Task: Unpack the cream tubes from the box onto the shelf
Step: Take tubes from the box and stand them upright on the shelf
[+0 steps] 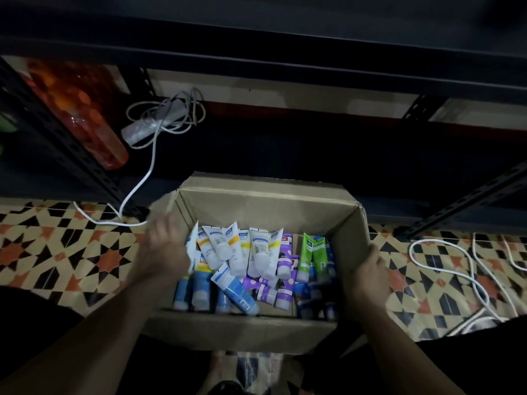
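At the 3 o'clock wall of the open brown cardboard box (265, 201), my right hand (370, 269) curls over the rim and grips it. My left hand (162, 246) is at the 9 o'clock wall, too blurred to tell whether its fingers are apart or closed. The white, blue, purple and green plastic cream tubes (256, 252) all lie inside. I should steady the box facing the dark metal shelf (285, 67) at 12 o'clock, then lift the top tubes first.
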Action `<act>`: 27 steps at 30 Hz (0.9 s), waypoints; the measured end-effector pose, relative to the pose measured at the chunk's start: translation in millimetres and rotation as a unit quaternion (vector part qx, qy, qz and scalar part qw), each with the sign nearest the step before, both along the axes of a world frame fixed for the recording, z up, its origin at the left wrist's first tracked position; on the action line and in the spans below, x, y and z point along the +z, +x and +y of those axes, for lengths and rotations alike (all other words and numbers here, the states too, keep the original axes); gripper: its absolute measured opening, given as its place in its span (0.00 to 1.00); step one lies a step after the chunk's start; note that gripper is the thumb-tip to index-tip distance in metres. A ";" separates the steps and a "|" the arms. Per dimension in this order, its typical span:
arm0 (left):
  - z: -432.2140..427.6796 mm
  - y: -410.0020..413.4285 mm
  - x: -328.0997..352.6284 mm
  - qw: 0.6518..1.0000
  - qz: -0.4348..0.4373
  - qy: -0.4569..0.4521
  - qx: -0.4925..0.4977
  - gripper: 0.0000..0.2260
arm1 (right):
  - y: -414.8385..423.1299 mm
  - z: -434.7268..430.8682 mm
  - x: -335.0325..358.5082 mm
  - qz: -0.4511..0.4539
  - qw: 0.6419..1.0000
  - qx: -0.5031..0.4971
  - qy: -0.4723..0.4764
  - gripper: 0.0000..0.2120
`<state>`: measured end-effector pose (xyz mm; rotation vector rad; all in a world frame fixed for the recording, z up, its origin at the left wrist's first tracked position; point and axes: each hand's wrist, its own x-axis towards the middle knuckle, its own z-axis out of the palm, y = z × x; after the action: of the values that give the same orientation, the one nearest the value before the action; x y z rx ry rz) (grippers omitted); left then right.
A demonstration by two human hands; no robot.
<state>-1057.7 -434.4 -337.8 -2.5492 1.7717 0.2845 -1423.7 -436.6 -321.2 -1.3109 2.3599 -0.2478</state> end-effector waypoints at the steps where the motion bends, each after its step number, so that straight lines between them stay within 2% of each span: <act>1: -4.3 -8.3 4.8 0.998 -0.054 -0.012 -0.043 0.38 | 10.2 -4.2 2.2 0.050 0.997 0.037 -0.039 0.38; 3: -16.7 -27.9 8.6 0.988 -0.083 -0.064 -0.115 0.34 | 33.5 -17.4 4.1 0.101 0.981 0.109 -0.123 0.39; 4: -22.6 -38.6 7.7 0.986 -0.064 -0.074 -0.133 0.30 | 46.6 -25.8 6.2 0.078 0.979 0.138 -0.128 0.35; 5: -28.0 -50.0 9.8 0.990 -0.016 -0.061 -0.130 0.25 | 58.3 -33.7 3.4 0.037 0.980 0.163 -0.108 0.29; 7: -43.1 -62.6 3.0 0.994 0.080 -0.016 -0.068 0.18 | 81.7 -50.0 -5.0 -0.028 0.979 0.200 0.004 0.19; 9: -59.4 -63.5 -18.3 0.993 0.105 0.042 -0.034 0.14 | 104.5 -65.5 -24.9 -0.030 0.965 0.249 0.072 0.14; 14: -74.5 -55.3 -54.1 0.982 0.123 0.094 -0.108 0.10 | 138.0 -80.1 -62.5 -0.063 0.943 0.299 0.133 0.16; 18: -83.7 -55.1 -76.8 0.972 0.085 0.098 -0.198 0.09 | 148.9 -87.2 -103.9 -0.059 0.937 0.291 0.186 0.23; 21: -89.6 -68.5 -88.9 0.960 0.084 0.097 -0.247 0.03 | 148.1 -89.5 -102.8 -0.130 0.953 0.220 0.161 0.26; 22: -91.7 -72.9 -92.7 0.960 0.112 0.082 -0.245 0.02 | 144.7 -91.9 -105.5 -0.154 0.956 0.195 0.156 0.28; 24: -95.2 -83.3 -99.4 0.960 0.174 0.079 -0.205 0.15 | 135.7 -94.9 -111.5 -0.193 0.953 0.172 0.156 0.29; 27: -93.8 -102.7 -100.0 0.968 0.161 0.071 -0.179 0.25 | 120.1 -98.4 -124.8 -0.278 0.945 0.103 0.139 0.19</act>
<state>-1160.4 -528.2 -437.8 -2.1261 2.1802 0.8135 -1303.6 -535.0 -445.9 -1.1533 1.7024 -0.1804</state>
